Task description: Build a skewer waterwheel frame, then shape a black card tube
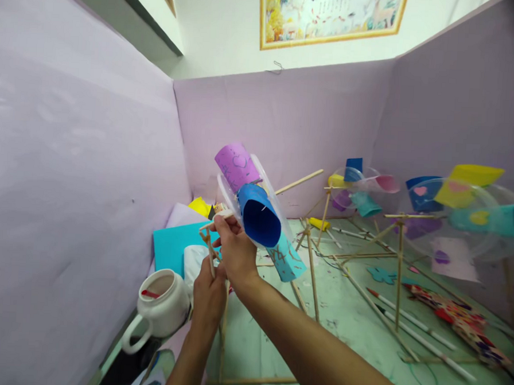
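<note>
I hold up a paper pinwheel (256, 209) with rolled blue, purple and teal blades on a clear disc. My right hand (235, 249) pinches its hub end where a thin wooden stick pokes out. Just below, my left hand (208, 293) is closed round the upright wooden stick frame (223, 328) that carries the pinwheel. Both hands are close together, nearly touching, above the left part of the green table (345, 323).
A white mug-shaped jar (160, 308) stands at the left beside teal paper sheets (172, 245). Finished pinwheels on stick stands (369, 190) (467, 209) fill the right. Loose sticks, a patterned strip (461, 321) and paper cut-outs lie on the table. Lilac partition walls enclose three sides.
</note>
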Demonstrator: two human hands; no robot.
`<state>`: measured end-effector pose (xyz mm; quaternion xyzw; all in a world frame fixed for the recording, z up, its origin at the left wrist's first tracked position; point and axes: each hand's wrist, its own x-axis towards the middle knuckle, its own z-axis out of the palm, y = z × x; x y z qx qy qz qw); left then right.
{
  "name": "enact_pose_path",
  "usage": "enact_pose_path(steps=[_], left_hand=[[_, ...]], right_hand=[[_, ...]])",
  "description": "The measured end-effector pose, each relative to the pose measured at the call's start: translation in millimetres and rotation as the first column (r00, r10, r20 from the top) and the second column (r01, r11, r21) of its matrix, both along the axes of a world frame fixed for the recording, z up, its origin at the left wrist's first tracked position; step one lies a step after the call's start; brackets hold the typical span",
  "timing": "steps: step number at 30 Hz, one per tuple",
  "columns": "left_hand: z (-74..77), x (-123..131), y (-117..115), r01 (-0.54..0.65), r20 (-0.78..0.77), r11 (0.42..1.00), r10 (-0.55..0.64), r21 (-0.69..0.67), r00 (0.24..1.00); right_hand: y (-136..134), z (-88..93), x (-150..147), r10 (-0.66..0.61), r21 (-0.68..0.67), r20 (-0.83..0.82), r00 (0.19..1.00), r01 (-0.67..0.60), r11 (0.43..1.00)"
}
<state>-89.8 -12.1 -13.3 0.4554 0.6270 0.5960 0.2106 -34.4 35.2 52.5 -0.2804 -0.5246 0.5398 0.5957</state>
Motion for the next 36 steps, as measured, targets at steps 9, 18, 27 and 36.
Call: enact_pose_path(steps=[9,18,27,36], left_hand=[[8.6,-1,-2,-0.147,-0.119,0.989,0.145,-0.015,0.982],[42.7,-2,-4,-0.134,-0.333,0.936,0.246,0.325,0.910],[46.9,0,1,-0.199,-0.269,0.952,0.260,0.235,0.927],[49.8,5,3,-0.293,-0.275,0.929,0.349,0.225,0.896]], right_hand=[[-15,-6.2,-3,-0.067,-0.048,-0.072,0.995,0.063,0.997],[-17,-0.4,0,-0.106,-0.134,-0.169,0.980,0.083,0.988],[-11,-11.2,-1,-0.169,-0.179,-0.125,0.978,0.145,0.973],[-11,-15.3,-6,-0.197,-0.214,-0.099,0.975,0.172,0.962]])
